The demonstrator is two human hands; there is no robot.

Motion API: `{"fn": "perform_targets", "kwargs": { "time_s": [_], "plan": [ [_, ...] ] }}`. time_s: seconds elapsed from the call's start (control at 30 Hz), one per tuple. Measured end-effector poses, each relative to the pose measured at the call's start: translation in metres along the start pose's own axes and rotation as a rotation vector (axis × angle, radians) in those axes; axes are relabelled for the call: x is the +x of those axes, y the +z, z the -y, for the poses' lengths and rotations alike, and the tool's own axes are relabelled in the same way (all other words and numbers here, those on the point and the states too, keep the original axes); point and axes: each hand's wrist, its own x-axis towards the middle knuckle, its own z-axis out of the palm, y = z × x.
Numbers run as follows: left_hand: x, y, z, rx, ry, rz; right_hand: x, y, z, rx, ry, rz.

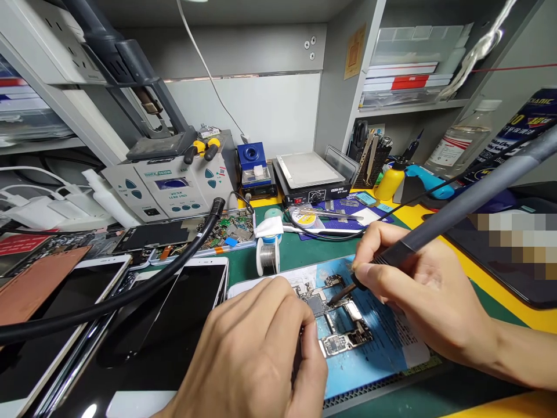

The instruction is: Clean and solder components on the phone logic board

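A phone circuit board (337, 342) lies on a blue-topped flat plate (365, 371) at the lower middle. My right hand (418, 284) pinches a dark brush-like tool (347, 292) whose tip touches the board near a square grey chip (316, 305). A thick grey tube or handle (474, 197) passes over that hand toward the upper right. My left hand (261, 354) is curled at the board's left side, fingers bent inward; what they hold, if anything, is hidden behind them.
Phones with dark screens (161, 337) lie at the left, crossed by a black hose (174, 267). Behind are a hot-air station (174, 188), solder spool (267, 256), heating plate (315, 186) and yellow bottle (390, 183). A dark device (491, 255) rests at right.
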Motion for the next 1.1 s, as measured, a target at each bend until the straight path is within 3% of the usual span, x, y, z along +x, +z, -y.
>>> {"fn": "perform_targets", "kwargs": {
  "time_s": [1.1],
  "plan": [
    [0.0026, -0.0055, 0.0086, -0.086, 0.052, 0.09, -0.0007, -0.0029, 0.0015, -0.025, -0.043, 0.019]
  ]
}}
